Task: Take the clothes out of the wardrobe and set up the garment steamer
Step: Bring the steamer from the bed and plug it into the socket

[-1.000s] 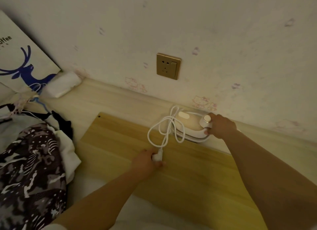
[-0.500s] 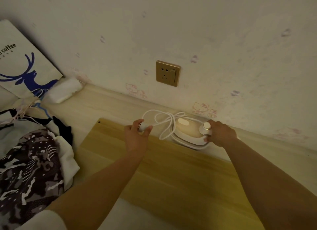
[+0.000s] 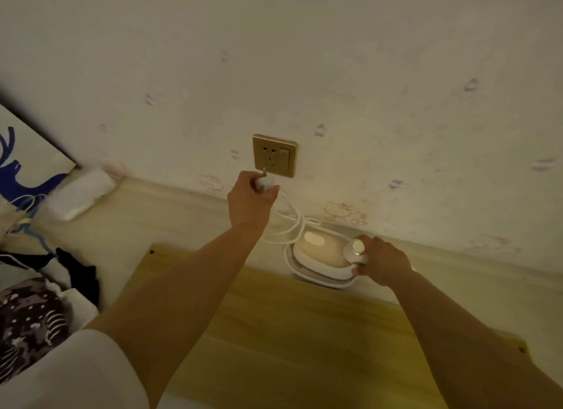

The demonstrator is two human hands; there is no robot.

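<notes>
Far left, clothes point(image 3: 33, 320) lie heaped beside the wooden board point(image 3: 304, 341). Your left hand point(image 3: 249, 201) pinches the white plug point(image 3: 264, 183), prongs at the gold wall socket point(image 3: 274, 155). Cord point(image 3: 292, 222) trails right to the garment steamer point(image 3: 323, 256) by the wall; your right hand point(image 3: 385, 264) grips its knob end.

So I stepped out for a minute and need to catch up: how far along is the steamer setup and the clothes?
Done: patterned clothes lie heaped at the left, and the small white garment steamer sits by the wall. In hand: the left hand holds the white plug just under the gold wall socket, prongs not yet in; the right hand steadies the steamer. Left: plugging in.
</notes>
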